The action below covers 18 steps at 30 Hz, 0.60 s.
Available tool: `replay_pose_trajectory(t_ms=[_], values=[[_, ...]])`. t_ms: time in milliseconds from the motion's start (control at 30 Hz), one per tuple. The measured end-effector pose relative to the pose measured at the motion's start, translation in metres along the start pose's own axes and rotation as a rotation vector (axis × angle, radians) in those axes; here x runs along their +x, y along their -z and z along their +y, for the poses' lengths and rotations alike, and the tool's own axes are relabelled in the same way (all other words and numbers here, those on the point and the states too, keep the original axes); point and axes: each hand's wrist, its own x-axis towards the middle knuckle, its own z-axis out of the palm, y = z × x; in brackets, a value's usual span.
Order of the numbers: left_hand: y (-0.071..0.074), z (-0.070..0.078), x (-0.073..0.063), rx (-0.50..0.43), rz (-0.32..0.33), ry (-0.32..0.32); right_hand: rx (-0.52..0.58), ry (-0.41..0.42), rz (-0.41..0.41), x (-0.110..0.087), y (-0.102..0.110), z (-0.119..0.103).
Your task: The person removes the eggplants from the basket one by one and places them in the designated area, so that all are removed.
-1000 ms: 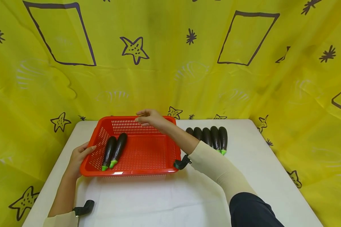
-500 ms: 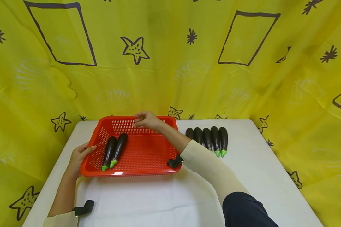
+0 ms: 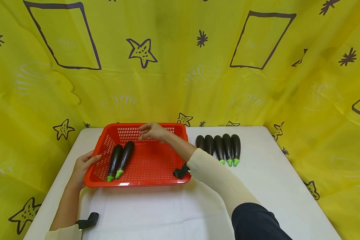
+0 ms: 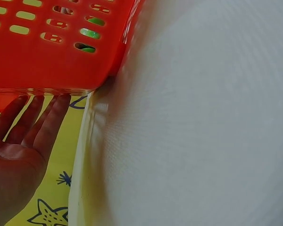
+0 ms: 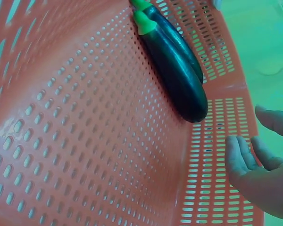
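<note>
A red plastic basket [image 3: 153, 182] with slotted walls stands on the white table. Two eggplants [image 3: 125, 159] with green stem ends lie side by side along its left side. At the left rim, my left hand [image 3: 82, 165] grips the basket, thumb over the top; in the left wrist view its fingers [image 4: 49, 123] reach up under the rim. My right hand [image 3: 152, 132] hovers over the back part of the basket, fingers loosely bent and holding nothing. The right wrist view has that hand [image 5: 262, 167] near the back wall, apart from the eggplants [image 5: 177, 77].
Several more eggplants [image 3: 227, 148] lie in a row on the table [image 3: 267, 173] right of the basket, partly behind the right forearm. A yellow patterned curtain [image 3: 174, 90] rises behind the table and along both sides.
My right hand has shifted slightly left and lower, from near the back rim to over the basket's inside. The left hand, the basket and the two eggplants in it have stayed put.
</note>
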Motion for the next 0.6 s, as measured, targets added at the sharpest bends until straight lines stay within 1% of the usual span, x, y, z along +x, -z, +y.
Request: replay_pose_trajectory(t_ms=[100,333,600], values=[[0.000,-0.001,0.000,-0.006,-0.005,-0.002,-0.012,-0.010,-0.008,0.002,-0.002,0.005],[0.000,-0.002,-0.001,-0.022,-0.012,0.006,0.036,-0.082,-0.003,0.008,-0.009,0.022],[0.001,-0.001,0.001,-0.017,0.002,0.006,0.066,-0.085,0.001,0.012,-0.015,0.023]])
